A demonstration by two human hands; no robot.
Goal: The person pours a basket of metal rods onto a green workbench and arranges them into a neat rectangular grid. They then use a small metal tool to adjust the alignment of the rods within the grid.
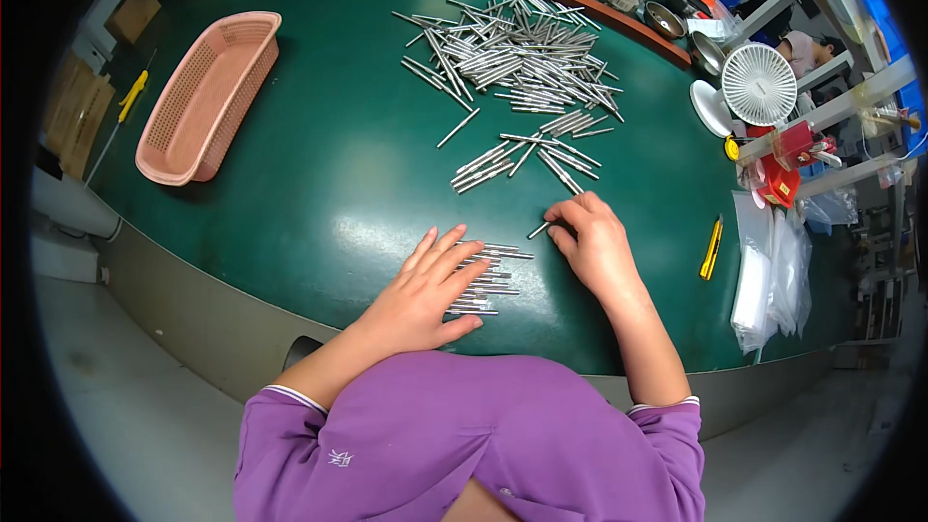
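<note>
My left hand (pixel 427 288) lies with fingers spread over a row of thin metal rods (pixel 501 290) laid side by side near the table's front edge. It covers their left ends. To its right, my right hand (pixel 586 234) pinches one metal rod (pixel 538 230), whose tip points left toward the row. Just beyond that hand is a loose cluster of metal rods (pixel 561 159). Farther back spreads a large heap of the same silvery rods (pixel 527 48), lying in all directions. A single rod (pixel 458 129) lies apart, left of the cluster.
A pink plastic basket (pixel 208 101) stands at the left on the green table (pixel 329 145). Beside it is a yellow-handled tool (pixel 133 97). At the right are a yellow cutter knife (pixel 711 247), clear plastic bags (pixel 773 280) and a white fan (pixel 759 85). A brown ledge (pixel 628 22) edges the back.
</note>
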